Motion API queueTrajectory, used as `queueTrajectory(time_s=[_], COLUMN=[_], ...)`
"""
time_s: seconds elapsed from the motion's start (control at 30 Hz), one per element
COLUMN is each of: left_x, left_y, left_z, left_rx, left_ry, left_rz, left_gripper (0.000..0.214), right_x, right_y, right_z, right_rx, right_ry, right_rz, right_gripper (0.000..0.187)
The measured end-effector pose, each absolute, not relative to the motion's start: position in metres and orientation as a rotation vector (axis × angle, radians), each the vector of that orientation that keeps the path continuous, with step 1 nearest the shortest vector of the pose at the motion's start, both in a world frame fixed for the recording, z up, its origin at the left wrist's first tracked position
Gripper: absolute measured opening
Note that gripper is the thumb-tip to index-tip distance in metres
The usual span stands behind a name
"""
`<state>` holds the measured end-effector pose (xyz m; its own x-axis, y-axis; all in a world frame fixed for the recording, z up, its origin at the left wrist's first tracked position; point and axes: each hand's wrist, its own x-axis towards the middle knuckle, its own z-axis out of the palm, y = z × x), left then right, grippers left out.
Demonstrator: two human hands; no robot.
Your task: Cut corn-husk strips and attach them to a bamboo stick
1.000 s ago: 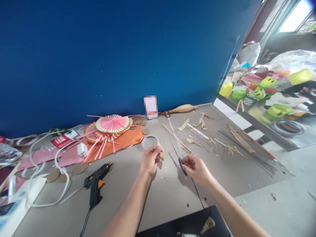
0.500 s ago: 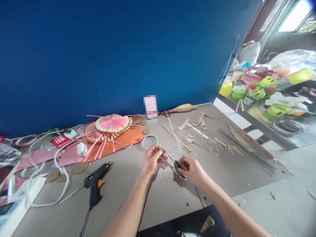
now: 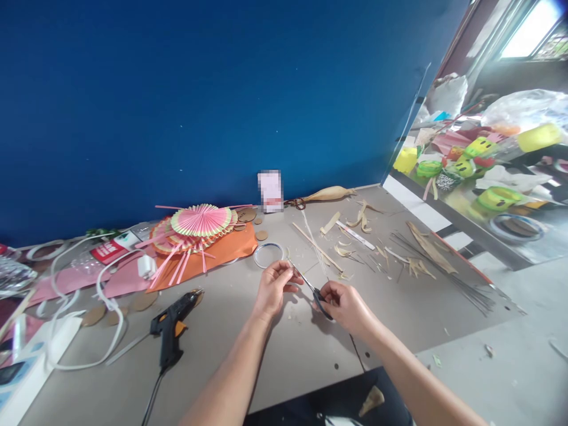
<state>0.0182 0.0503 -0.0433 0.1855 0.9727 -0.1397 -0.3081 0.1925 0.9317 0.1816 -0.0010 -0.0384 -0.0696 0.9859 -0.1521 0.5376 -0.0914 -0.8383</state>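
Observation:
Black-handled scissors (image 3: 320,299) are held in my right hand (image 3: 341,300), with the blades pointing up and left. My left hand (image 3: 276,286) pinches something too small to make out, close to the blade tips. Just behind my left hand lies a roll of clear tape (image 3: 268,255). Past my right hand, a thin wooden stick (image 3: 317,247) and a white pen-like strip (image 3: 355,235) lie among pieces of dried husk (image 3: 331,223). A scrap of husk (image 3: 371,400) rests on the dark cloth over my lap.
On the left are a black glue gun (image 3: 171,331), a white power strip (image 3: 38,367) with a looping cord, and pink paper fans (image 3: 204,222) on orange paper (image 3: 239,248). Thin wires (image 3: 461,284) lie at right. A blue wall (image 3: 222,106) rises behind the table.
Both hands and the scissors stay almost in place. The view has shifted very slightly; nothing on the table has visibly been moved.

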Motion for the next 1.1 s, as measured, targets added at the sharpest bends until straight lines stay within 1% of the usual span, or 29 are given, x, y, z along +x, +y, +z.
queueTrajectory(time_s=[0.33,0.8,1.1], left_x=[0.019,0.018,0.014], left_y=[0.051,0.051,0.056], left_z=[-0.043,-0.042,-0.04], left_rx=[0.898,0.885,0.725], left_ry=[0.93,0.942,0.995], left_rz=[1.098,1.065,1.129], left_gripper=[0.018,0.019,0.02], right_x=[0.182,0.184,0.192], right_y=[-0.001,-0.001,0.001], right_z=[-0.039,-0.041,-0.038], right_rx=[-1.645,-1.663,-1.512], right_ry=[-1.644,-1.637,-1.564], right_rz=[1.066,1.048,1.242], right_gripper=[0.014,0.014,0.018])
